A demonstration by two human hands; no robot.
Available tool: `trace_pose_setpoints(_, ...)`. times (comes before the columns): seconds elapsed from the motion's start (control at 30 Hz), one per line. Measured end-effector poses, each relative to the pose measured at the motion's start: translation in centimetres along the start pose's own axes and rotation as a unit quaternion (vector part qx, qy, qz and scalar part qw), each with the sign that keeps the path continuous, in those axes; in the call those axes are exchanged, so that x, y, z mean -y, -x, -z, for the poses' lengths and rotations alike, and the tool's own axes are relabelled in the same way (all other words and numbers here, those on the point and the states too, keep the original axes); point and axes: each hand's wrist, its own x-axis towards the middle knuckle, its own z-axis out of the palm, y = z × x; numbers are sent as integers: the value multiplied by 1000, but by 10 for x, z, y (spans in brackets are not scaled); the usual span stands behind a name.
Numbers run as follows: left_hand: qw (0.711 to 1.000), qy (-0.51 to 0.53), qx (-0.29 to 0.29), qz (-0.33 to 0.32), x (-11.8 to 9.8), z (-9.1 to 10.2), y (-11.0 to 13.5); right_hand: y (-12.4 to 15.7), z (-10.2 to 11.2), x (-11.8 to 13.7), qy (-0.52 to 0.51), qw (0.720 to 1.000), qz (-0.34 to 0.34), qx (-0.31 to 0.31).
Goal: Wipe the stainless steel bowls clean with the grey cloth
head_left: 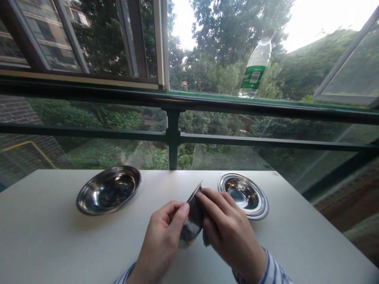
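Observation:
A small shiny steel bowl is held tilted on its side above the table, its rim slanting up to the right. My left hand grips the bowl's near left edge, thumb on the rim. Over the far right part of the rim curl the fingers of my right hand, pressed against the metal. A dark greenish, cloth-like piece pokes out below those fingers; most of it is hidden by the hand. The lower side of the bowl is partly blurred.
On the white table, a wide steel bowl stands at the back left. Steel dishes, seemingly stacked, sit just beyond my right hand. Behind the table runs a dark green railing, with a green-labelled plastic bottle above it.

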Motion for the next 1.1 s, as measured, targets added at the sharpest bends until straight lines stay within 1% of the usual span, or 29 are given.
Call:
trace_pose_setpoints(0.1,1000,13,6,-11,0,1,-1,0,-1,2,0,999,46,11)
trace_pose_setpoints(0.17,1000,21,7,-18,1,1,-1,0,-2,2,-3,998,58,14)
trace_pose_setpoints(0.27,1000,18,3,-15,2,1,-1,0,-2,-3,-2,1000,10,0)
trace_pose_setpoints(0.33,1000,10,-5,-10,2,1,-1,0,-2,-5,-1,1000,-5,-2)
trace_pose_setpoints(0.5,999,18,-22,-15,1,2,-3,0,-2,0,-8,998,60,14)
trace_pose_setpoints(0.57,999,17,-24,-17,1,2,-3,0,-2,-1,-20,999,47,7)
trace_pose_setpoints(0.67,999,12,-32,-16,2,2,-3,0,-3,-2,-22,1000,1,-10)
trace_pose_setpoints(0.7,999,14,-35,-15,2,2,-4,0,-3,-2,-20,1000,1,-10)
trace_pose_setpoints(0.83,998,28,-47,-14,2,3,-4,0,-2,4,-15,998,65,2)
trace_pose_setpoints(0.87,998,29,-48,-16,2,4,-4,0,-1,4,-15,997,71,2)
trace_pose_setpoints(0.9,998,29,-49,-17,1,4,-4,0,-1,3,-15,998,66,1)
trace_pose_setpoints(1.03,998,32,-50,-6,0,3,-2,0,-1,-2,-10,1000,-4,-2)
trace_pose_setpoints(1.1,998,39,-47,1,0,3,-2,0,-1,-2,-8,1000,5,2)
